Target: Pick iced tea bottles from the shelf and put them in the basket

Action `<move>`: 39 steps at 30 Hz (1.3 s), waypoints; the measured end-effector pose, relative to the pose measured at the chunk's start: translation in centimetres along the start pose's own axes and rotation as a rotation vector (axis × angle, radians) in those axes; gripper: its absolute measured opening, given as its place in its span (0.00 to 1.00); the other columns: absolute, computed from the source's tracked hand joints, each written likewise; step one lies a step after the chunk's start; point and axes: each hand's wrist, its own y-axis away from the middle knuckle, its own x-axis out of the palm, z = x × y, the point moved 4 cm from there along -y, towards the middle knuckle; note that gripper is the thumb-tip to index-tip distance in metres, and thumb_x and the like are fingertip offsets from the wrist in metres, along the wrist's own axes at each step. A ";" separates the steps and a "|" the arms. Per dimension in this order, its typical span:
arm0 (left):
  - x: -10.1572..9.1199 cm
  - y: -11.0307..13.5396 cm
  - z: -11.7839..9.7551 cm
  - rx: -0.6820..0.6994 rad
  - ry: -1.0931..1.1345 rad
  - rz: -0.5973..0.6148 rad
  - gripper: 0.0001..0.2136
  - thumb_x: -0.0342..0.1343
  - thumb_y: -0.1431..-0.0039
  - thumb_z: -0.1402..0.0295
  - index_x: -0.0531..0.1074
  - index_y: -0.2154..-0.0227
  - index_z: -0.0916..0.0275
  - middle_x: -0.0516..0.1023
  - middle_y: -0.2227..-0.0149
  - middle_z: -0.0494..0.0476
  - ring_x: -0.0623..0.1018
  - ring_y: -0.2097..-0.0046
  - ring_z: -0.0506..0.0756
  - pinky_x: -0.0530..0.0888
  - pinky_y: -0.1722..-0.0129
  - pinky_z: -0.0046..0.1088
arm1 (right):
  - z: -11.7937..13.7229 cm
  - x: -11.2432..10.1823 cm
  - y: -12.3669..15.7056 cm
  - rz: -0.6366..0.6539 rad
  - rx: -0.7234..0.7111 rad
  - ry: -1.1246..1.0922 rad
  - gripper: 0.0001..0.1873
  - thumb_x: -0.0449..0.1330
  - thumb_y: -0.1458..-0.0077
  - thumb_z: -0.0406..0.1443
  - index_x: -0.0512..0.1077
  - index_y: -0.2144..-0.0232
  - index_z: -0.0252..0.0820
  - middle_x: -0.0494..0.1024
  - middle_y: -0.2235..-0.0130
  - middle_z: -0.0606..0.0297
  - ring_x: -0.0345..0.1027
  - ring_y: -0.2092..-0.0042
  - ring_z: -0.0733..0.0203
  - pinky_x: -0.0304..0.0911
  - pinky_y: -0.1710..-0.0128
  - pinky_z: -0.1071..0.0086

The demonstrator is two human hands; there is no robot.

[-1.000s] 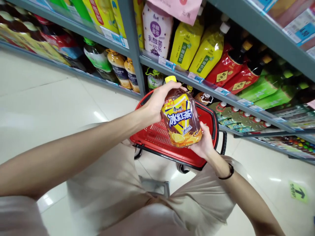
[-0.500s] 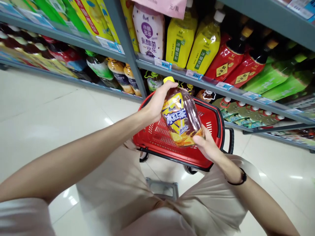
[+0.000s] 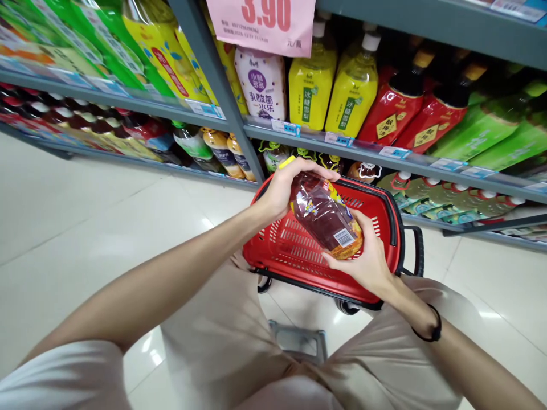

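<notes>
Here we go: a plastic iced-tea bottle [image 3: 325, 213] is up in both hands, right over the red wheeled basket [image 3: 395, 228], with its barcode [image 3: 344, 238] facing up. Look at that long axis, slanting across the basket: the yellow cap [image 3: 287, 162] points toward the basket's far left corner, the base toward its near right. The left hand [image 3: 290, 185] is curled tight around the bottle's neck and shoulder, fingers closed over the top. The right hand [image 3: 363, 259] cups the base from below, fingers slightly spread, with a black wristband [image 3: 435, 330] on that wrist. So the left hand is nearer the cap, the right nearer the base. Beyond the basket, a shelf edge [image 3: 410, 162] runs past rows of bottled drinks [image 3: 354, 85].
</notes>
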 end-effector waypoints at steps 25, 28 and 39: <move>2.5 5.6 -0.1 0.211 -0.657 0.290 0.37 0.77 0.47 0.58 0.69 0.37 0.59 0.77 0.35 0.69 0.79 0.35 0.67 0.78 0.34 0.46 | -4.1 6.9 3.5 0.310 0.721 -1.602 0.36 0.67 0.50 0.68 0.81 0.64 0.42 0.85 0.68 0.58 0.73 0.75 0.53 0.66 0.79 0.65; 2.6 6.1 0.1 0.219 -0.749 0.234 0.37 0.79 0.50 0.54 0.72 0.40 0.60 0.82 0.40 0.68 0.84 0.41 0.67 0.82 0.38 0.47 | -5.0 7.9 4.8 0.440 0.731 -1.605 0.40 0.65 0.49 0.71 0.79 0.67 0.40 0.81 0.75 0.58 0.71 0.77 0.55 0.64 0.77 0.66; 4.4 8.8 -0.7 0.663 -1.109 0.293 0.45 0.80 0.56 0.48 0.71 0.36 0.58 0.88 0.55 0.63 0.89 0.58 0.64 0.86 0.61 0.37 | -7.2 9.3 6.4 0.472 0.840 -1.591 0.45 0.52 0.44 0.75 0.80 0.59 0.43 0.82 0.68 0.57 0.70 0.70 0.52 0.66 0.69 0.62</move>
